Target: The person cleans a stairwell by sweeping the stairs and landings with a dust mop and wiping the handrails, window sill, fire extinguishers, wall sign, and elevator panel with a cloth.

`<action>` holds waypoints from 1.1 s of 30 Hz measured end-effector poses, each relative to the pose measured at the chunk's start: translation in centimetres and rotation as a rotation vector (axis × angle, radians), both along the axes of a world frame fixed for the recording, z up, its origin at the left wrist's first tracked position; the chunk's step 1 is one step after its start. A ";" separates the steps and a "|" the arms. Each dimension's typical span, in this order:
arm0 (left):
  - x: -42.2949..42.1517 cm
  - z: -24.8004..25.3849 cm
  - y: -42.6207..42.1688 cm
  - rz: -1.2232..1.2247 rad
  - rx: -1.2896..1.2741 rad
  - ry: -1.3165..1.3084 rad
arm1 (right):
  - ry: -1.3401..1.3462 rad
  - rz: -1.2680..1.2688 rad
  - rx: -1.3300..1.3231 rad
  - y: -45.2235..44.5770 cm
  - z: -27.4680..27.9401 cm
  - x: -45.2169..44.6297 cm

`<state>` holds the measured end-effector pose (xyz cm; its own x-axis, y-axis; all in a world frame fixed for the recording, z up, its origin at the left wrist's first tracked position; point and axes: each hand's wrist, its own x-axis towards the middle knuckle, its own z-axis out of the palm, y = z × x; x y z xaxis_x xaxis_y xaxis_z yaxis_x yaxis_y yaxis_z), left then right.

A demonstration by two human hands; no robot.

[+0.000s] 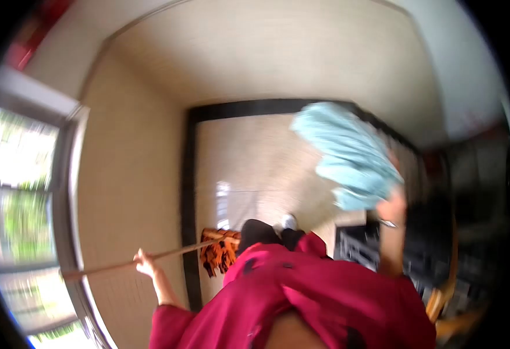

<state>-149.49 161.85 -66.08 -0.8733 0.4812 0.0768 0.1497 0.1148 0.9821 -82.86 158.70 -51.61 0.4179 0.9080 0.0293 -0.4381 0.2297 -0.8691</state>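
My left hand (146, 263) is closed around a long thin wooden stick (176, 252) on the left side. The stick slants from near the window down toward an orange and black fringed piece (219, 251) by my legs; whether the two are joined I cannot tell. On the right, my right hand (392, 205) grips a light blue cloth (348, 154), held out in front of me and blurred by motion. The cloth hangs bunched in loose folds above the floor, hiding some of my fingers.
A pale tiled floor (249, 151) with a dark border (189, 174) meets beige walls (132, 157). To the left is a window (25, 221). Dark furniture or shelving (359, 247) and a wooden chair-like frame (441, 299) stand at the right. My shoe (289, 221) shows below.
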 end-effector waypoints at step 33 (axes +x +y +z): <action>0.2 -5.1 -6.8 1.144 0.047 0.000 | -1.086 0.780 1.536 46.2 -4.8 -84.5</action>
<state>-149.29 155.08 -71.20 -0.7973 -0.5991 0.0742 -0.0184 0.1470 0.9890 -167.37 204.90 -56.39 -0.6847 -0.1630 0.7104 -0.3271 0.9397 -0.0997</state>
